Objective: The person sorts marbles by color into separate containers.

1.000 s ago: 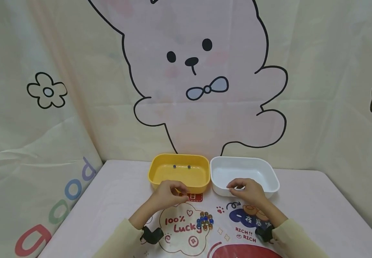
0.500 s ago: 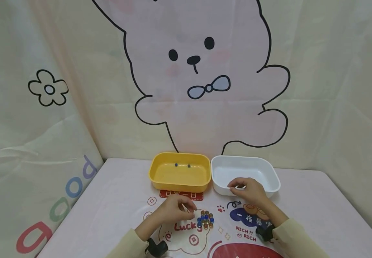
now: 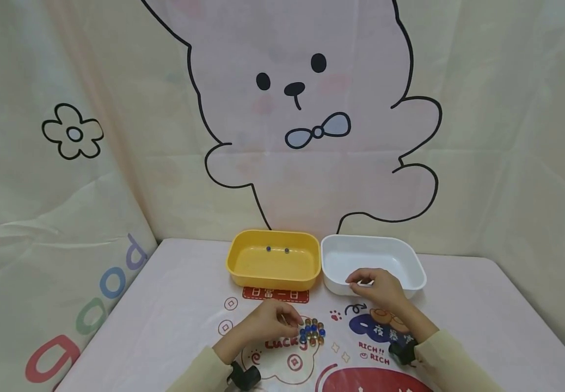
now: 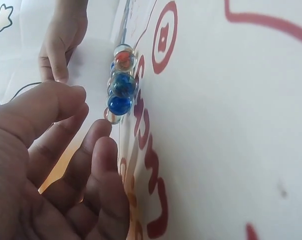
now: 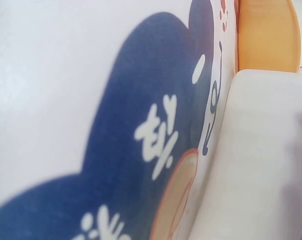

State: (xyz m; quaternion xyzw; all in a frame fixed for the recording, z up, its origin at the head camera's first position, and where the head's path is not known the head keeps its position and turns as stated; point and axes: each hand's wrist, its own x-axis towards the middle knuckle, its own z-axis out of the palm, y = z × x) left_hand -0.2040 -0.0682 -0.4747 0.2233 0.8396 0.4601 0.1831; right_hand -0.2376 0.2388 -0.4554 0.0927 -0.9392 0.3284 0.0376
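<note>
A tight cluster of blue and amber glass marbles [image 3: 313, 331] sits on the printed tabletop. My left hand [image 3: 270, 322] is just left of it, thumb and fingers apart and curved toward the nearest marbles. In the left wrist view, a blue marble [image 4: 119, 105] shows just beyond the fingertips, and nothing is between them. My right hand [image 3: 379, 287] hovers at the near rim of the white bin [image 3: 395, 258], fingers loosely bent, no object visible in it. Two small marbles [image 3: 269, 249] lie in the yellow bin [image 3: 275, 283], left of the white one.
Both bins stand side by side at the back of the table [image 3: 189, 283], close to a curtain [image 3: 292, 179] with a cartoon bear. The right wrist view shows the white bin's outer wall [image 5: 250, 150] and a dark blue print [image 5: 136, 105] on the table covering.
My left hand has moved from the yellow bin's front rim back toward me and rightward, up to the marble cluster. The right hand has stayed at the white bin.
</note>
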